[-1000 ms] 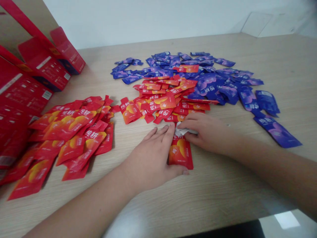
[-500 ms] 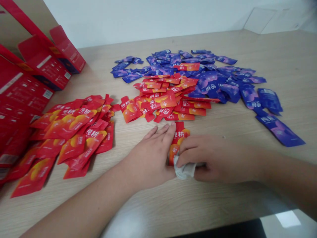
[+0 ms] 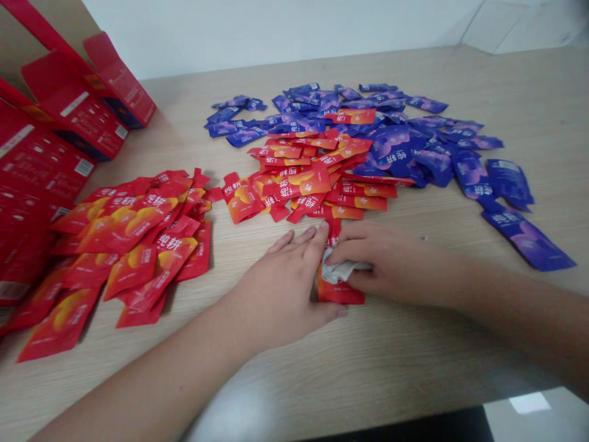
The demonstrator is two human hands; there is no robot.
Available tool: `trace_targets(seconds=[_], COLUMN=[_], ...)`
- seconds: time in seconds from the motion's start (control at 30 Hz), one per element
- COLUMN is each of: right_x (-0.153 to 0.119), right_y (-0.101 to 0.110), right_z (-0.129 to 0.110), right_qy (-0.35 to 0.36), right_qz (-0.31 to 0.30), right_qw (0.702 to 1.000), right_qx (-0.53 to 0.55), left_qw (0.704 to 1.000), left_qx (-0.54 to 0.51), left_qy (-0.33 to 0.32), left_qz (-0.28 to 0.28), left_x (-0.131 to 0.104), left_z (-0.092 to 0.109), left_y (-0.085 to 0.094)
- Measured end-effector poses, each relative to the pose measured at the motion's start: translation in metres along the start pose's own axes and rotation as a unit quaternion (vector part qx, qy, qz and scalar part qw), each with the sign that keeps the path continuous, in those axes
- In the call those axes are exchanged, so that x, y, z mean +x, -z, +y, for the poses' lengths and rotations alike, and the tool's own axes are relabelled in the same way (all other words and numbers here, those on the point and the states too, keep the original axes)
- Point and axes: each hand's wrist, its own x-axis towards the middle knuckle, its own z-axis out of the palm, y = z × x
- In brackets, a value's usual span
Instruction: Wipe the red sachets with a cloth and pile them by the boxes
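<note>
A red and orange sachet (image 3: 343,294) lies flat on the table between my hands. My left hand (image 3: 280,288) rests along its left side, fingers stretched out and thumb at its lower edge. My right hand (image 3: 380,261) pinches a crumpled white tissue (image 3: 338,270) and presses it on the sachet's face, covering its middle. Just beyond my fingertips is a heap of like red sachets (image 3: 301,181).
Purple-blue sachets (image 3: 396,150) spread behind the red heap, trailing to the right. Another pile of red sachets (image 3: 129,233) lies at left, beside open red cardboard boxes (image 3: 83,116). A white wall (image 3: 276,31) stands behind the wooden table (image 3: 414,380).
My right hand has slid the tissue away from me, up the sachet, uncovering its lower end. My left hand stays nearly in place, its thumb now stretched out. The view has shifted slightly.
</note>
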Motion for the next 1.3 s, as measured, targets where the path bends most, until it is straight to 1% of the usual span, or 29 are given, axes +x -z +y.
trace_targets(seconds=[0.13,0.27,0.4,0.47,0.5,0.53,0.57,0.63,0.67,0.7,0.73,1.0,1.1,1.3], right_x=[0.007,0.01,0.004,-0.001,-0.004,-0.007,-0.01,-0.014,-0.015,-0.016,-0.015,-0.004,-0.002,0.004], right_y=[0.001,0.001,0.005,0.01,0.013,0.016,0.019,0.021,0.021,0.02,0.019,0.004,0.002,0.001], right_z=[0.018,0.027,0.025,0.02,0.016,0.012,0.006,-0.004,-0.007,-0.01,-0.012,-0.004,0.002,0.026], right_qy=[-0.02,-0.036,-0.051,-0.037,-0.021,-0.001,0.019,0.043,0.046,0.045,0.041,0.02,0.016,-0.019], right_qz=[0.033,0.043,0.084,0.104,0.099,0.082,0.048,-0.046,-0.083,-0.106,-0.114,-0.074,-0.03,0.045], right_qw=[0.998,0.995,0.989,0.991,0.994,0.997,0.998,0.992,0.987,0.983,0.982,0.994,0.998,0.998], right_qx=[-0.054,-0.081,-0.109,-0.078,-0.048,-0.009,0.032,0.107,0.131,0.142,0.142,0.072,0.046,-0.028], left_qw=[1.0,0.999,0.999,0.999,0.999,0.999,0.999,0.999,1.0,1.0,1.0,1.0,1.0,0.999], left_qx=[0.0,-0.004,0.001,0.002,0.0,-0.003,-0.007,-0.011,-0.011,-0.008,-0.004,0.005,0.005,0.002], left_qy=[-0.007,-0.012,-0.012,-0.012,-0.012,-0.012,-0.012,-0.013,-0.012,-0.012,-0.013,-0.011,-0.009,-0.013], left_qz=[0.012,0.033,0.03,0.031,0.032,0.034,0.034,0.028,0.024,0.021,0.02,0.015,0.017,0.03], left_x=[-0.001,-0.003,-0.003,-0.002,-0.002,-0.002,-0.003,-0.003,-0.003,-0.003,-0.003,-0.002,-0.001,-0.002], left_z=[-0.001,-0.002,0.0,0.0,0.0,0.0,-0.001,-0.001,-0.002,-0.002,-0.002,0.0,0.0,0.0], left_y=[-0.001,-0.005,-0.006,-0.005,-0.005,-0.005,-0.005,-0.006,-0.006,-0.006,-0.006,-0.004,-0.005,-0.006])
